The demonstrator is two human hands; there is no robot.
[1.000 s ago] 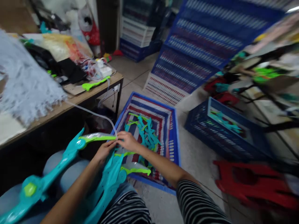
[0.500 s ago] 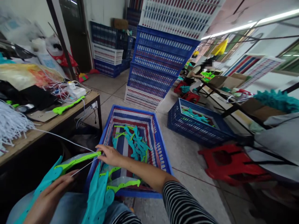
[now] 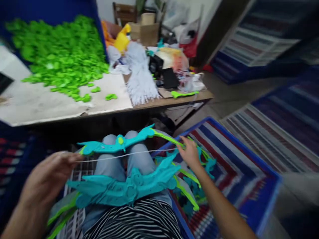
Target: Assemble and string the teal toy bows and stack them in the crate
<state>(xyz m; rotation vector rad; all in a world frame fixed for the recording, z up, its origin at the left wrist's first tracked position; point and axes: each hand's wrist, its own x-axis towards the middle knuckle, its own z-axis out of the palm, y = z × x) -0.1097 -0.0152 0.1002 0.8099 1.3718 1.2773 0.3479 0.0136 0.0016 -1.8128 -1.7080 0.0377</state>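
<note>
A teal toy bow [image 3: 136,141] with lime-green limbs stretches across above my knees, and a white string [image 3: 127,155] runs between its ends. My left hand [image 3: 47,172] is closed at the bow's left end, with the string running into the fingers. At the right end, my right hand [image 3: 189,152] pinches the tip of the green limb, where the string also meets the fingers. More teal and green toy bows [image 3: 129,189] lie stacked across my lap. Motion blur hides the exact fingertip contact.
A blue crate [image 3: 270,186] with striped lining stands at my right, holding more bows. On the workbench [image 3: 109,106] are a heap of green plastic parts [image 3: 67,56], a bundle of white strings [image 3: 142,73] and a loose green limb [image 3: 184,94]. Further crates [image 3: 264,46] stand behind at right.
My view has swung left to the bench. The bow now lies crosswise before me. My left hand has moved from the bow's middle region to its left end; my right stays at the right tip.
</note>
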